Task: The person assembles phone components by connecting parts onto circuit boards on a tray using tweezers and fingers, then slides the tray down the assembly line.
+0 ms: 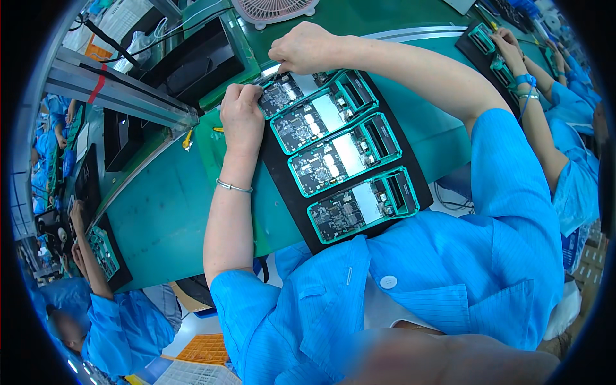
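Observation:
Several teal-framed device housings lie in a row on a black tray [420, 160], each showing a dark circuit board and a silver plate. The nearest housing [362, 205] and the middle housing [346, 154] are fully in view. My left hand [242, 115] is closed, its fingertips at the left end of the farthest housing [282, 95]. Bent over the far edge of that same housing, my right hand [305, 48] has its fingers pinched together. What either hand grips is hidden behind the fingers. My right forearm passes beyond the housings' right ends.
A metal rail [417, 33] runs along the bench's far side, near a pink fan [273, 8]. At the left stand a metal post [122, 90] and a black bin [192, 61]. A small yellow tool [187, 139] lies on the green mat. Co-workers sit on both sides.

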`<state>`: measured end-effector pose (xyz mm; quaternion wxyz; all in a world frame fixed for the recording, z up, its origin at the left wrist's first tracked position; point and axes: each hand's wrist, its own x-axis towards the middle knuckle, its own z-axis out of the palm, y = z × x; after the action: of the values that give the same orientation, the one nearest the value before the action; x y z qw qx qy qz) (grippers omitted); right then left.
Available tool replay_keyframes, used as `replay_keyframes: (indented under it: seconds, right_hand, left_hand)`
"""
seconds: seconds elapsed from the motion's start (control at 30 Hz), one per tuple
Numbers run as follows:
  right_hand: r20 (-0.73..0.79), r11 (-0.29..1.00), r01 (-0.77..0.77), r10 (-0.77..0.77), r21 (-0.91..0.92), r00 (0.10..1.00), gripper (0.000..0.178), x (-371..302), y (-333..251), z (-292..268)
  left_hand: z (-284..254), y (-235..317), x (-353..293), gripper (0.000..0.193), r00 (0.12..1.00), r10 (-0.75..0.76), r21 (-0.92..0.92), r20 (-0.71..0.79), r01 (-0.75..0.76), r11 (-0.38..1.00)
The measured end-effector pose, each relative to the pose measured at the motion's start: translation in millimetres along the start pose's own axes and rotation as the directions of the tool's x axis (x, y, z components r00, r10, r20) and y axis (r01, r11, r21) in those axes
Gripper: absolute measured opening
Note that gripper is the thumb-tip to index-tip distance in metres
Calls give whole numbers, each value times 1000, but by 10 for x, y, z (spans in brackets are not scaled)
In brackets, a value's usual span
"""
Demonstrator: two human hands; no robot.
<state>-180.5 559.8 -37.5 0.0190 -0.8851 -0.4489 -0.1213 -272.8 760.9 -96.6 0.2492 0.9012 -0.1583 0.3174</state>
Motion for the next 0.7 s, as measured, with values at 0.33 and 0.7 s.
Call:
replay_keyframes:
  seconds: [0.33,0.7]
  right_hand:
    - [-9,1000,12,-12,13,1000,23,-19,5,-13]
    - [63,999,-29,27,36,998,23,-26,-3,-66]
  left_hand:
    - [11,-19,5,10,1000,17,-3,7,-17,1000]
    - [-32,-32,90,9,994,95,-10,59,-94,996]
